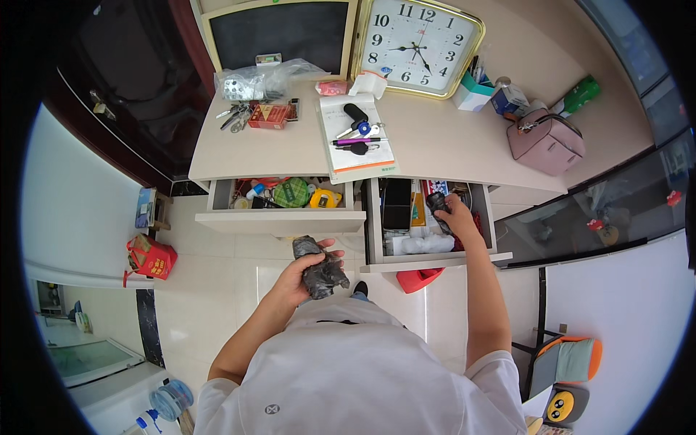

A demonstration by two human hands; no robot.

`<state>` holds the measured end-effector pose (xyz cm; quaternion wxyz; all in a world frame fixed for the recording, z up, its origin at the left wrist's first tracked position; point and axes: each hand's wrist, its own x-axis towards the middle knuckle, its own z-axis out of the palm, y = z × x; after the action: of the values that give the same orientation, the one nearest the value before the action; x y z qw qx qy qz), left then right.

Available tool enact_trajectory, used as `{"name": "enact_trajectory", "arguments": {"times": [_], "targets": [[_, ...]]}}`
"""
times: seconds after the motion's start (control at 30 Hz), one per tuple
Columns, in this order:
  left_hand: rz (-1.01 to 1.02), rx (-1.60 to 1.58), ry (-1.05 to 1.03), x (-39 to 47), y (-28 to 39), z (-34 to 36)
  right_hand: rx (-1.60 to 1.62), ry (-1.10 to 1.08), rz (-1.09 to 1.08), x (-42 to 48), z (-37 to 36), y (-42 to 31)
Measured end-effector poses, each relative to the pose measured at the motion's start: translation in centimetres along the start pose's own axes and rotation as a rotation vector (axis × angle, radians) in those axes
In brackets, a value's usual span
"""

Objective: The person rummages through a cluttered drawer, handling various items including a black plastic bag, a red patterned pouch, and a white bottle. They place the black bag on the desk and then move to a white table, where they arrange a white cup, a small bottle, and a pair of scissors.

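My left hand [304,272] holds a crumpled black plastic bag [322,274] in front of my body, below the left drawer. Inside the pulled-out right drawer [372,217], my right hand [457,220] grips a second dark plastic-wrapped bundle [438,209]. Around it in that drawer lie a black flat case [397,204], papers and a white plastic bag [427,244]. The left drawer [280,222] also stands out, with a green checked round pouch [291,192] and a yellow tape measure [325,198] in it. What either bundle contains is hidden.
On the desk [446,147] are a notepad [356,160] with keys and pens, a large clock [416,49], a small blackboard [280,35], a red box [268,116] and a pink handbag [546,141]. A red bag [151,256] stands left on the floor; a red container [418,279] is under the right drawer.
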<state>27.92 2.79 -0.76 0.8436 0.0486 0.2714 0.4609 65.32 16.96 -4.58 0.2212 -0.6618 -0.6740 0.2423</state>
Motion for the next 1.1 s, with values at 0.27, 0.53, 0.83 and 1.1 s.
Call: {"name": "enact_trajectory", "arguments": {"times": [0.27,0.53,0.83,1.1], "targets": [[0.014,0.03,0.041,-0.7,0.2,-0.1,-0.192,-0.218,0.028,1.6,1.0,-0.1],[-0.018,0.007,0.051,-0.6,0.0,-0.2,-0.324,-0.224,-0.03,1.7,2.0,0.8],[-0.047,0.031,0.025,-0.2,-0.2,0.2,-0.569,-0.024,-0.313,1.9,3.3,-0.4],[-0.05,0.028,0.051,-0.2,-0.4,0.4,-0.657,-0.069,-0.208,2.0,3.8,-1.7]]}}
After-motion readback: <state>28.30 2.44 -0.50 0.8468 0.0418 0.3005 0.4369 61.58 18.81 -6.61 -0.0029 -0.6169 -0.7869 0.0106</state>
